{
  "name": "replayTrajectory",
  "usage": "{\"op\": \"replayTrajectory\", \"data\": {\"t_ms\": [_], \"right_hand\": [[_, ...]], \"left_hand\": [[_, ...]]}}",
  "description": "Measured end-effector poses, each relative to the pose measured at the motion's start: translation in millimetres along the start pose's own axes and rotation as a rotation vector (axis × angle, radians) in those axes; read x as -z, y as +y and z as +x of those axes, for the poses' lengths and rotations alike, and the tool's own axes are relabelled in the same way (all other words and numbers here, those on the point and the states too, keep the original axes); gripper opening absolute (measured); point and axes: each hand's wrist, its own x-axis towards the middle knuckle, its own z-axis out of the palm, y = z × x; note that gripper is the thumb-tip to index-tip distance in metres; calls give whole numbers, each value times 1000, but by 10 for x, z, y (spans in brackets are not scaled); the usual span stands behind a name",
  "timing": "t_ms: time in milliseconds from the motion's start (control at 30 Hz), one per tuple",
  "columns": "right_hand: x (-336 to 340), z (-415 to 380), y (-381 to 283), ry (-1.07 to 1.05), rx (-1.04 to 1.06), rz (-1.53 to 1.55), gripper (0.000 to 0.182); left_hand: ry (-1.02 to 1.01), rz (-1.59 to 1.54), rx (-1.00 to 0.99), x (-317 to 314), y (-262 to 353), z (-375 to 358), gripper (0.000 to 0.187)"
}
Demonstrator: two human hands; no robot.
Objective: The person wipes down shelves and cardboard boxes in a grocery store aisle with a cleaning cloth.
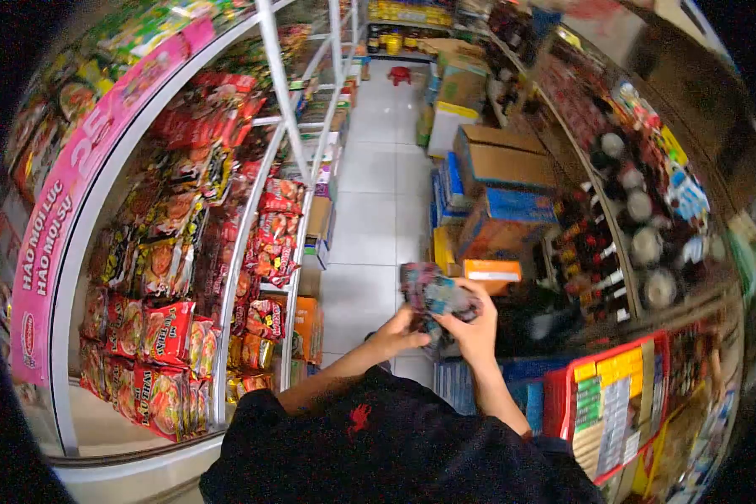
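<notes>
Both of my hands are in front of my body, over the tiled aisle floor [370, 227]. Between them is a dark, multicoloured packaged item [437, 296] with pink and pale blue patches, too blurred to name. My left hand [399, 334] has its fingers closed at the item's lower left edge. My right hand [472, 323] grips its right side, with the thumb across the front. Just behind the item lies an orange box [492, 272].
Shelves of red noodle packets [168, 332] line the left side. Stacked cartons [508, 164] stand right of the aisle, before shelves of bottles and jars [647, 244]. A red-edged tray [571, 395] of small boxes is at lower right. A red object [400, 76] lies far down the floor.
</notes>
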Motion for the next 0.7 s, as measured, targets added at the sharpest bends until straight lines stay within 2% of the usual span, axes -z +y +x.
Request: {"op": "replayTrajectory", "data": {"t_ms": [33, 67, 133, 167, 233, 300, 367, 400, 433, 500, 533, 567, 633, 700], "right_hand": [[-144, 156, 30, -74, -44, 26, 47], [-290, 327, 71, -168, 36, -68, 46], [-613, 593, 143, -330, 83, -57, 39], [-773, 717, 176, -422, 88, -53, 37], [-1068, 896, 325, -619, 104, -94, 39], [-1397, 1012, 475, -694, 218, -24, 39], [-1656, 1100, 684, -795, 174, 33, 38], [-1787, 1147, 778, -857, 125, 68, 37], [-1906, 1208, 853, -895, 123, 88, 37], [-2091, 1320, 1011, -1140, 80, 98, 33], [-2177, 1357, 1109, -1195, 68, 52, 30], [-2273, 1392, 1226, -1224, 65, 64, 30], [-2431, 1475, 1444, -1317, -48, 9, 28], [-2601, 1551, 1553, -1353, -26, 3, 26]], "left_hand": [[125, -6, -33, 131, 72, -43, 74], [156, -2, -58, 247, 121, -74, 74], [603, -142, -172, 450, 194, -158, 64], [640, -139, -200, 558, 233, -181, 64], [855, -212, -320, 798, 338, -214, 53], [958, -116, -387, 993, 578, -307, 47], [1267, 238, -170, 1222, 732, -464, 44], [1380, 219, -176, 1080, 1110, -423, 43], [1421, 223, -184, 1153, 1143, -495, 43], [1629, 737, -224, 1351, 1142, -739, 41], [1672, 945, -266, 1489, 1061, -895, 40], [1704, 947, -257, 1478, 1150, -964, 40], [1792, 1537, 112, 1460, 1394, -1007, 40], [1904, 1492, 252, 1598, 1465, -1018, 41]]}}
